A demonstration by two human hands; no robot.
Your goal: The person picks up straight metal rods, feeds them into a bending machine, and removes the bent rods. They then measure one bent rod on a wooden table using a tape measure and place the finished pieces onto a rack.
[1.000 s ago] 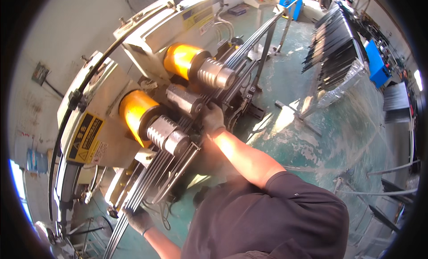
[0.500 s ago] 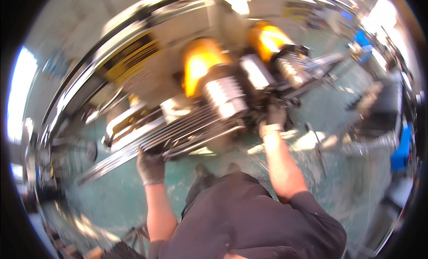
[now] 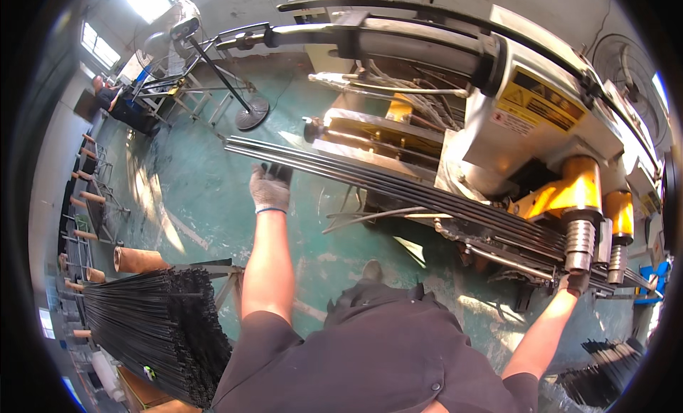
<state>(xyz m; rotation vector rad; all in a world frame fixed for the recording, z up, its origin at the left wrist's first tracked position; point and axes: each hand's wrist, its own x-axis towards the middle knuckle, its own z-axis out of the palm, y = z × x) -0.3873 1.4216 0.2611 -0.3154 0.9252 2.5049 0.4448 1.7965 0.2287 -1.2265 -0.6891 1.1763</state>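
Observation:
Several long, thin dark metal tubes (image 3: 384, 182) lie side by side across the machine, their left ends sticking out over the floor. My left hand (image 3: 270, 189), in a pale glove with dark fingertips, is at the lower edge of the tubes near those ends. Its fingers are stretched and apart; whether they touch the tubes I cannot tell. On the right, my gloved right hand (image 3: 573, 282) reaches to the base of a ribbed metal cylinder (image 3: 580, 244) below a yellow housing (image 3: 582, 185). Its fingers are mostly hidden there.
A large bundle of black rods (image 3: 153, 327) rests on a rack at lower left, beside cardboard tubes (image 3: 139, 260). A round-based stand (image 3: 252, 114) is on the green floor. Another person (image 3: 124, 107) is far left. More dark rods (image 3: 601, 370) lie at lower right.
My view has swung left, so the machine sits farther right. My left hand, earlier seemingly closed at the tubes, now has its fingers spread. The right hand remains by the ribbed cylinders.

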